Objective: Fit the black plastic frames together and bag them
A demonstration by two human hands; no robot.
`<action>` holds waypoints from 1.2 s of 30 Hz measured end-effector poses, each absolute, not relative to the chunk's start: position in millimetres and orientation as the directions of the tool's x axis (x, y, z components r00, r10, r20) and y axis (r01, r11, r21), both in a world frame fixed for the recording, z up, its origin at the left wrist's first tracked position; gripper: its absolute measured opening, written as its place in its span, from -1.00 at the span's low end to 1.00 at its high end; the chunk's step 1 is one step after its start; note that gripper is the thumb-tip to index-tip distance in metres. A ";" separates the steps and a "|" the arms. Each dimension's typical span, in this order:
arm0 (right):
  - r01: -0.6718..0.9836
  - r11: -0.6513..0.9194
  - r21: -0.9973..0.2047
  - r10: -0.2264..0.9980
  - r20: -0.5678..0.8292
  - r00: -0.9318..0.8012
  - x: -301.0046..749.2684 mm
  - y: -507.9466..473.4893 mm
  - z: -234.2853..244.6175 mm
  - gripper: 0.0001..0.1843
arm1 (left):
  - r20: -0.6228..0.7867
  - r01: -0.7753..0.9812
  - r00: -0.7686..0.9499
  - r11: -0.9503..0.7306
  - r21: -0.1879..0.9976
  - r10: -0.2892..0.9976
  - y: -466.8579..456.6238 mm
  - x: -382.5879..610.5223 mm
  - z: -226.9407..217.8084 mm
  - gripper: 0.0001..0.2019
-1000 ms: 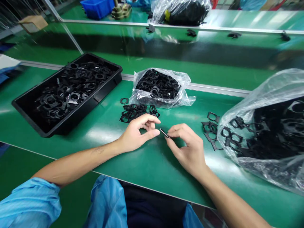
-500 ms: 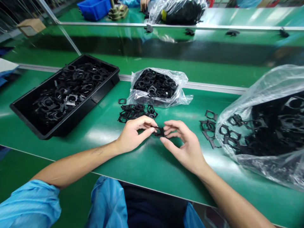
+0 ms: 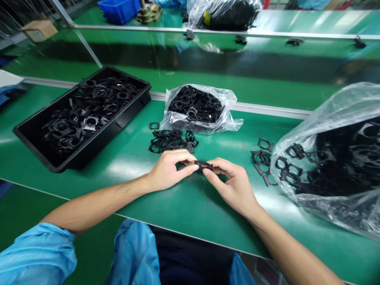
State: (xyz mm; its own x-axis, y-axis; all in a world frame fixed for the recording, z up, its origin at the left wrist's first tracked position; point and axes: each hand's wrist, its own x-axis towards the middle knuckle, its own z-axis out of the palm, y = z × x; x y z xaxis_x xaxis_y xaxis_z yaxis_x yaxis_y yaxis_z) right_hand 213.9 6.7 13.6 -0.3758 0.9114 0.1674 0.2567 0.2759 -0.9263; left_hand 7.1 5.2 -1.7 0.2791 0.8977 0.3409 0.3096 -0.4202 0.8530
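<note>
Between my two hands is a small black plastic frame (image 3: 203, 165), tilted so that it shows nearly edge-on. My left hand (image 3: 171, 169) pinches its left end between thumb and fingers. On its right end, the thumb and fingers of my right hand (image 3: 230, 180) are closed too. Just beyond my left hand lies a loose pile of black plastic frames (image 3: 172, 140) on the green tabletop (image 3: 178, 209). One single frame (image 3: 154, 125) rests apart behind that pile.
At the left stands a black tray (image 3: 118, 127) full of similar parts. A clear bag (image 3: 231, 120) of ring-shaped parts lies at the back. A large clear bag (image 3: 297, 114) of frames lies right, with several loose frames (image 3: 263, 162) by its mouth. Behind runs a metal rail (image 3: 267, 109).
My right hand has closed onto the right end of the black frame, where its fingers were apart before. The frame has tipped to a more edge-on angle.
</note>
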 end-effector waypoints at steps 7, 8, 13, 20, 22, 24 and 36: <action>0.243 0.205 -0.948 0.911 0.094 -0.401 214.0 7.3 19.5 -0.85 | 0.166 0.163 0.334 -0.231 0.959 0.928 6.2 7.5 1.1 -0.84; 0.242 0.199 -0.950 0.911 0.088 -0.402 214.3 7.3 20.2 -0.83 | 0.138 0.146 0.332 -0.195 0.970 0.933 6.4 7.7 1.0 -0.84; 0.271 0.206 -0.940 0.915 0.087 -0.393 214.8 6.6 21.6 -0.77 | 0.073 0.056 0.264 -0.091 0.994 0.962 7.4 8.6 -0.1 -0.80; 0.206 0.090 -0.974 0.920 0.002 -0.393 213.7 6.8 19.2 -0.78 | -0.035 -0.030 0.345 0.048 0.998 0.938 9.8 5.2 1.9 -0.75; 0.170 0.031 -0.985 0.918 -0.039 -0.394 213.9 7.6 18.8 -0.75 | -0.059 -0.043 0.359 0.080 0.996 0.932 10.1 4.4 2.3 -0.72; 0.134 -0.025 -0.991 0.909 -0.078 -0.409 214.3 8.0 18.9 -0.72 | -0.074 -0.055 0.374 0.101 0.993 0.924 10.3 4.0 2.6 -0.69; 0.165 -0.031 -0.986 0.907 -0.098 -0.410 216.4 7.9 20.5 -0.58 | -0.110 -0.076 0.389 0.151 0.986 0.915 8.8 5.7 3.7 -0.61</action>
State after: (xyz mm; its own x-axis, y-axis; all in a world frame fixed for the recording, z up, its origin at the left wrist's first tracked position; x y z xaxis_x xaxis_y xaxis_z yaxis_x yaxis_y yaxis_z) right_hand 216.4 7.9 20.5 -0.4104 0.9067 -0.0976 0.1649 -0.0315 -0.9858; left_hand 5.7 8.8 3.7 0.3892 0.9146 -0.1097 -0.0759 0.1506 0.9857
